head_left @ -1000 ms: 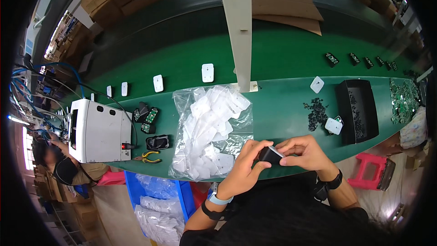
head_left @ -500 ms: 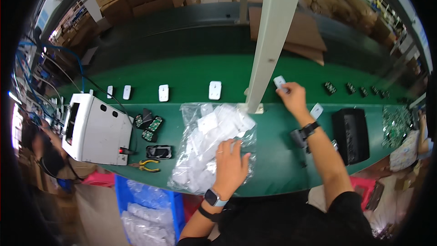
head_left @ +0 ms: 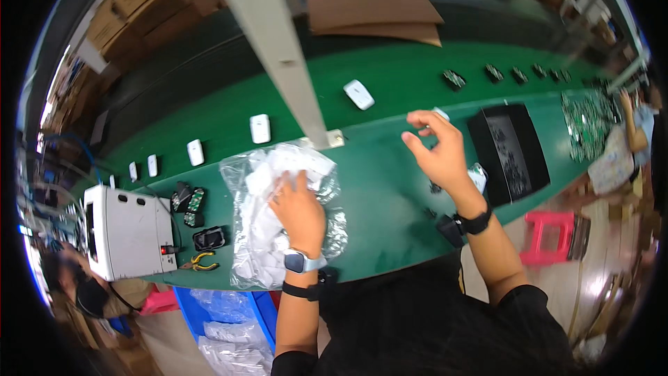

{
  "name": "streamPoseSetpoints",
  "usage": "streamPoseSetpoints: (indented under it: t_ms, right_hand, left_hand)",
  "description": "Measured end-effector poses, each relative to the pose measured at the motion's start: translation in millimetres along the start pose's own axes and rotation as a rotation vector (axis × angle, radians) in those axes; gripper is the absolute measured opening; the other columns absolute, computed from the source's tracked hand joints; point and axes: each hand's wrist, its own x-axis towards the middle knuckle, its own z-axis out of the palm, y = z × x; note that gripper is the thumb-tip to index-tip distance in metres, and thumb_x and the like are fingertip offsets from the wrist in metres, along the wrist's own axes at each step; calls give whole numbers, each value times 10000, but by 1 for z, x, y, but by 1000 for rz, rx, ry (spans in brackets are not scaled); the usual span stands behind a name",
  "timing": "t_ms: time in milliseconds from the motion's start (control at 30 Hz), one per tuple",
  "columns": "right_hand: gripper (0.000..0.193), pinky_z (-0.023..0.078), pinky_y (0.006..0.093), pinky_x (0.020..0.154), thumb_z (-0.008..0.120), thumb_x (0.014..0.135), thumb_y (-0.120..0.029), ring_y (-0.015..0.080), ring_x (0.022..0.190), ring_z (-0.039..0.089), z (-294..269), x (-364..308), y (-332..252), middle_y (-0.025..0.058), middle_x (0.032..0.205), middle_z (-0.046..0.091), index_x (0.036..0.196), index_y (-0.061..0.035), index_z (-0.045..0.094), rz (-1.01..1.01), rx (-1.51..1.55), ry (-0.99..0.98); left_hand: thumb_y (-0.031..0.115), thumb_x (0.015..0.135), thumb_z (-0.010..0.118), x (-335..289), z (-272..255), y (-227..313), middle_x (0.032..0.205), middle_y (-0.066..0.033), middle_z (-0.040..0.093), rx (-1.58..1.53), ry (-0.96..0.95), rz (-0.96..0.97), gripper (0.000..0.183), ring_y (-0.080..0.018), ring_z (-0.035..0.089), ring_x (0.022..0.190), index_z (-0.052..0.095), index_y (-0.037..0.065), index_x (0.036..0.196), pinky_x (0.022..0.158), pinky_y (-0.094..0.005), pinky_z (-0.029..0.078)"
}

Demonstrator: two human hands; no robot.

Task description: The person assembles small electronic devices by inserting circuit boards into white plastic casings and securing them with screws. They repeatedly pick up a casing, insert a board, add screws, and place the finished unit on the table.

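Note:
My left hand [head_left: 299, 214] rests on a clear plastic bag [head_left: 337, 226] full of white plastic pieces [head_left: 263, 179]. Its fingers are spread over the pieces, and some fingertips are hard to make out among them. My right hand [head_left: 443, 155] hovers over the bench, fingers apart and curved, nothing in its grasp. Beyond it, to the left, a white rounded plastic case [head_left: 358, 95] lies tilted on the green belt. A white piece [head_left: 477, 177] lies beside my right wrist, and another white thing [head_left: 440, 114] is partly hidden behind my right fingers.
A metal post [head_left: 278, 49] rises behind the bag. Left stand a white machine [head_left: 132, 233], circuit boards [head_left: 195, 200], a black case [head_left: 209, 238] and yellow-handled pliers [head_left: 202, 262]. Right is a black bin [head_left: 536, 160]. More white cases [head_left: 260, 128] and boards [head_left: 454, 79] lie along the belt.
My right hand has let go of the white case, which now lies on the belt, and has drawn back. My left hand has moved farther up over the pieces in the bag. The view has shifted.

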Motion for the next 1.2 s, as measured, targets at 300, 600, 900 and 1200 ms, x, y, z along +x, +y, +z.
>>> streamPoseSetpoints:
  t_ms: [300,600,900,1200]
  right_hand:
    - [49,492,300,597,723,828,-33,172,626,591,-97,-158,32,76,757,625,865,-13,697,415,-117,-87]
    - [112,535,397,689,712,781,-95,271,819,637,-78,-162,52,60,861,644,884,-53,706,178,-216,-271]
    - [93,539,399,693,712,779,-104,263,811,633,-81,-162,54,55,843,633,860,-58,718,146,-201,-274]
    - [68,538,394,657,718,743,-65,266,766,632,-80,-160,53,61,800,632,792,-47,674,124,-256,-280]
  left_hand:
    - [-93,890,578,-10,-25,20,1174,-225,663,-387,120,166,216,-355,658,1096,669,-21,1071,897,-423,538]
    - [-57,948,611,-77,-28,35,1300,-212,618,-1862,-373,-475,130,-317,661,1093,640,65,982,960,-397,546]
    - [-92,866,560,-75,-50,67,888,-123,658,-1867,-390,-521,165,-326,691,989,531,66,903,908,-459,555]
    - [-135,871,658,-81,-52,85,1043,-149,663,-1554,-348,-455,412,-248,712,859,460,49,1183,688,-398,649]
